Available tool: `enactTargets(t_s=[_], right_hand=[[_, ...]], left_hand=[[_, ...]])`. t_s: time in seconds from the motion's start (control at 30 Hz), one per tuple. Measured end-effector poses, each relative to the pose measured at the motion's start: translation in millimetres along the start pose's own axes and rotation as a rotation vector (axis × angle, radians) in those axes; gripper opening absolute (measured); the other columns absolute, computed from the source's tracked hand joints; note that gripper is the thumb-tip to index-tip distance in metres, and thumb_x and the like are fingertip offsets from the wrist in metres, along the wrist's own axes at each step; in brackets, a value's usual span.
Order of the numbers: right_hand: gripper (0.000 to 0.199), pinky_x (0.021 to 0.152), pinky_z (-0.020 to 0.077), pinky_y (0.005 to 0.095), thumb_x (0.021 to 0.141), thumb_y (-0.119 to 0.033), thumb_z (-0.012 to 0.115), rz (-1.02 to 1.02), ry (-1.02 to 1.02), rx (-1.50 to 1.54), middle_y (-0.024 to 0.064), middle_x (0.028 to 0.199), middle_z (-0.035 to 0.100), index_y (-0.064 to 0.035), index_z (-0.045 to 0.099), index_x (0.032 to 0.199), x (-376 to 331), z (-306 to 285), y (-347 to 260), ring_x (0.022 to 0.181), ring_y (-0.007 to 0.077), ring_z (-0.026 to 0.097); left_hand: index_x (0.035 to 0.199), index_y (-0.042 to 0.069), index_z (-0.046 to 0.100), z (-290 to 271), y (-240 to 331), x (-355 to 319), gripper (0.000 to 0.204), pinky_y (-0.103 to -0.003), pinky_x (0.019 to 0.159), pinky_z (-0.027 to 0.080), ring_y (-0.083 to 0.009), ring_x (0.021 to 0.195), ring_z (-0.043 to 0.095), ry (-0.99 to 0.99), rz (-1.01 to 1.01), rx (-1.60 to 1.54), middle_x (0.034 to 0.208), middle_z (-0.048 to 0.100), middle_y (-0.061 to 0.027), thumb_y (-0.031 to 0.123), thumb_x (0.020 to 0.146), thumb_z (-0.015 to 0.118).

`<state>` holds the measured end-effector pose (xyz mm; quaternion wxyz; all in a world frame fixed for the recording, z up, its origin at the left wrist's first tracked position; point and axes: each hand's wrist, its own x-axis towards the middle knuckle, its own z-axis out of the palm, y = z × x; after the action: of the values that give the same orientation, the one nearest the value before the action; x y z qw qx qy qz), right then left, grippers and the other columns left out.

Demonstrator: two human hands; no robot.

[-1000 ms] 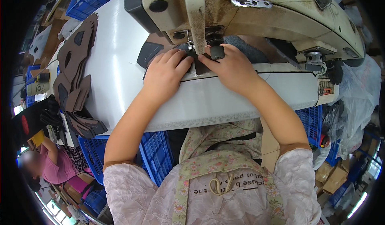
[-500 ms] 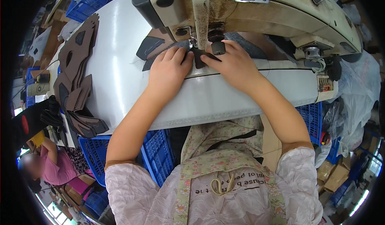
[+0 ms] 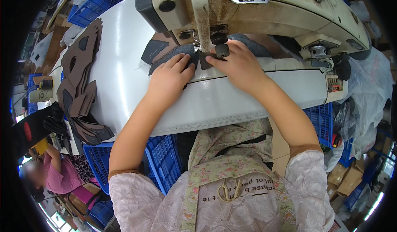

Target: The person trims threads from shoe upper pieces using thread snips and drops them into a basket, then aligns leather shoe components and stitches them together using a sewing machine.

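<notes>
Under the needle and presser foot [image 3: 197,46] of a beige sewing machine [image 3: 200,19] lies a brown and dark grey cut piece [image 3: 155,50], like a shoe upper, with stitching along a seam. My left hand [image 3: 170,78] holds its near left part, fingers close together, tips just left of the foot. To the right of the needle, my right hand [image 3: 242,66] grips it, thumb reaching left across a small brown flap [image 3: 204,61]. The right fingertips are partly hidden behind a black knob [image 3: 222,50]. More grey and brown material extends beneath the machine arm.
Stacked brown cut pieces [image 3: 78,66] lie along the white table's [image 3: 120,66] left side. Blue crates [image 3: 163,161] stand below the front edge. Clear plastic bags [image 3: 368,95] hang at right. Another person in pink [image 3: 62,176] sits at lower left.
My left hand has shifted slightly left and toward me, its fingers drawn closer together. My right hand stays nearly in place. The whole view has shifted a little.
</notes>
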<state>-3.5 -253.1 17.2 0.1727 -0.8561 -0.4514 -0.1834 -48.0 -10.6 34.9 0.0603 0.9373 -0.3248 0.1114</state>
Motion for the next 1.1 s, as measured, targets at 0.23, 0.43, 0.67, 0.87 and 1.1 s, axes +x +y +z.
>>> enactTargets(t_s=[0.23,0.43,0.67,0.87,1.1], right_hand=[[0.034,0.095,0.0429,0.0414,0.077,-0.002,0.060,0.025,-0.039,0.050,0.0033,0.111,0.065,-0.0154,0.071,0.106,6,-2,8,0.107,0.0254,0.058],[0.020,0.083,0.0464,0.0400,0.081,-0.011,0.064,-0.029,-0.015,0.090,0.0029,0.100,0.066,-0.0160,0.071,0.100,8,-3,15,0.097,0.0250,0.060],[0.010,0.081,0.0473,0.0386,0.081,-0.016,0.065,-0.065,0.081,0.110,0.0014,0.096,0.066,-0.0133,0.072,0.089,9,3,18,0.097,0.0219,0.059],[0.017,0.082,0.0474,0.0397,0.079,-0.013,0.067,-0.078,0.086,0.143,0.0031,0.099,0.066,-0.0149,0.073,0.095,10,5,22,0.098,0.0249,0.059],[0.020,0.084,0.0471,0.0391,0.079,-0.013,0.066,-0.066,0.044,0.116,0.0032,0.101,0.065,-0.0151,0.073,0.098,12,5,23,0.102,0.0253,0.058]], left_hand=[[0.110,0.006,0.067,-6,4,9,0.041,-0.038,0.079,0.054,-0.0265,0.105,0.061,-0.038,-0.061,0.019,0.108,0.064,-0.0078,-0.001,0.069,0.064],[0.102,0.006,0.068,-5,-18,3,0.038,-0.036,0.076,0.055,-0.0270,0.097,0.064,0.032,0.054,-0.079,0.104,0.065,-0.0074,-0.001,0.065,0.063],[0.097,0.007,0.069,4,-25,2,0.026,-0.034,0.074,0.054,-0.0234,0.098,0.062,0.078,0.123,-0.106,0.102,0.064,-0.0048,0.008,0.073,0.061],[0.095,0.004,0.070,4,-20,8,0.032,-0.037,0.072,0.055,-0.0265,0.091,0.063,0.137,0.126,-0.108,0.098,0.064,-0.0072,0.000,0.063,0.066],[0.096,0.006,0.070,6,-17,13,0.023,-0.035,0.072,0.054,-0.0222,0.092,0.060,0.106,0.107,0.029,0.099,0.063,-0.0044,0.008,0.073,0.063]])
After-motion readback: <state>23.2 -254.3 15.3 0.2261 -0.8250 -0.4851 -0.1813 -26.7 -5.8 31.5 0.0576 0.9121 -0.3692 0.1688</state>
